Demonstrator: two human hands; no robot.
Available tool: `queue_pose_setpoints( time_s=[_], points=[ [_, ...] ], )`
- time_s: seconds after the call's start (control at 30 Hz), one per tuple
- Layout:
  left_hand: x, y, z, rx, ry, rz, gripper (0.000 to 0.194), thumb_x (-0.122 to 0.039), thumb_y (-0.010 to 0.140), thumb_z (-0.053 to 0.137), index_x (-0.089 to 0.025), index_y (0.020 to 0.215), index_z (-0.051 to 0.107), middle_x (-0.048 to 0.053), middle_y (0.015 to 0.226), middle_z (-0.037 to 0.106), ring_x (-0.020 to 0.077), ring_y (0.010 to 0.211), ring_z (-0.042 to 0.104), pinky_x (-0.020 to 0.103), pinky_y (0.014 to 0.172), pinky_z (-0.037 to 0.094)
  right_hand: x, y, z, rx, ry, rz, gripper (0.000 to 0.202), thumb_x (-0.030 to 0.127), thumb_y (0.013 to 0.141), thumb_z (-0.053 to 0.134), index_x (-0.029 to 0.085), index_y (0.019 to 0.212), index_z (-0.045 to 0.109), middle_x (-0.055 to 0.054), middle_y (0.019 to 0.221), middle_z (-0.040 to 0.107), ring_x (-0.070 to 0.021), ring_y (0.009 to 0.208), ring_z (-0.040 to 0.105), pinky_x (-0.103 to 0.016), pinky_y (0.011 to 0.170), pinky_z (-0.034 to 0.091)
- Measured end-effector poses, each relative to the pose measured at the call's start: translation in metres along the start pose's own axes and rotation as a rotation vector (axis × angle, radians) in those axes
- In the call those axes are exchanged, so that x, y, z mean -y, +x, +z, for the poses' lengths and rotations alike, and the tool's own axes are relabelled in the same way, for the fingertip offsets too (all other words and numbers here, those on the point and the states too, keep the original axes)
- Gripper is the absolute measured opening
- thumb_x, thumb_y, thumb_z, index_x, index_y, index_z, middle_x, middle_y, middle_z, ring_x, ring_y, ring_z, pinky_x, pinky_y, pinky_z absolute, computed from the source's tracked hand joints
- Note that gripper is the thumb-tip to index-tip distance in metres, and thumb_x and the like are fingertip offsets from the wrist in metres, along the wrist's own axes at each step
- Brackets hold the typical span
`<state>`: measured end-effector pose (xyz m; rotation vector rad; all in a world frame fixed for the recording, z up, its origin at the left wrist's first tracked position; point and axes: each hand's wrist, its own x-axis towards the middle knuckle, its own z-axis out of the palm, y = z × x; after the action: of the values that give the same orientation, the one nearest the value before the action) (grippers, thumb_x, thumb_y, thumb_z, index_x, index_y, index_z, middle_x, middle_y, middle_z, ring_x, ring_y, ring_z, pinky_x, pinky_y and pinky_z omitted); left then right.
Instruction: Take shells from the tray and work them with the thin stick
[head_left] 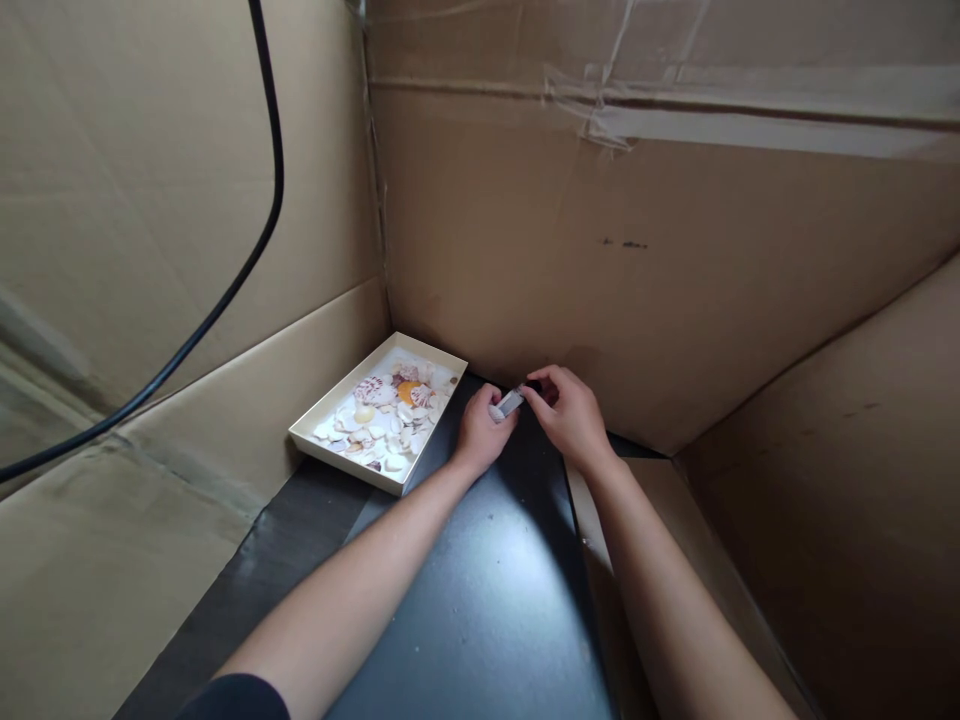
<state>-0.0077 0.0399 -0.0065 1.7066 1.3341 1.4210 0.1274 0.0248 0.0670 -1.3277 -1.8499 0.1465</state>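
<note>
My left hand (pixel 484 432) is closed round a small pale tube (pixel 511 402), which tilts up to the right. At the tube's upper end, the thumb and fingers of my right hand (pixel 564 412) pinch a dark part that looks like a cap. Whether that part is still joined to the tube, I cannot tell. Left of my hands lies a shallow cream box (pixel 346 464) holding several seashells (pixel 369 391), mostly white, with some purple-striped and one orange shell (pixel 409 391).
Beneath my arms is a dark tabletop (pixel 480 600). Cardboard walls (pixel 480 220) rise behind and on both sides. A black cable (pixel 225 295) hangs in a curve at the left. Along the table's right side lies a cardboard strip (pixel 675 500).
</note>
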Motion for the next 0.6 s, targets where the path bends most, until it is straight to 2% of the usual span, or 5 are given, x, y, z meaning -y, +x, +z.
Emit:
queue_pose_setpoints(
  time_s=[0.27, 0.6],
  points=[
    [-0.004, -0.001, -0.003, -0.105, 0.14, 0.065, 0.015, -0.014, 0.073, 0.056, -0.02, 0.082, 0.045, 0.001, 0.084, 0.049, 0.0149, 0.082, 0.048, 0.025, 0.074, 0.037, -0.006, -0.001, 0.002, 0.012, -0.039, 0.02, 0.015, 0.035, 0.082, 0.058, 0.021, 0.088, 0.061, -0.002, 0.075, 0.059, -0.0158, 0.066, 0.054, -0.027, 0.063, 0.042],
    [-0.013, -0.003, -0.009, -0.101, 0.24, 0.127, 0.018, -0.01, 0.072, 0.056, -0.02, 0.086, 0.048, 0.004, 0.09, 0.05, 0.0188, 0.089, 0.049, 0.03, 0.081, 0.039, -0.004, 0.0, 0.0, 0.01, -0.01, 0.057, 0.017, 0.037, 0.081, 0.059, 0.02, 0.086, 0.06, -0.001, 0.07, 0.06, -0.0155, 0.064, 0.054, -0.026, 0.059, 0.039]
  ],
)
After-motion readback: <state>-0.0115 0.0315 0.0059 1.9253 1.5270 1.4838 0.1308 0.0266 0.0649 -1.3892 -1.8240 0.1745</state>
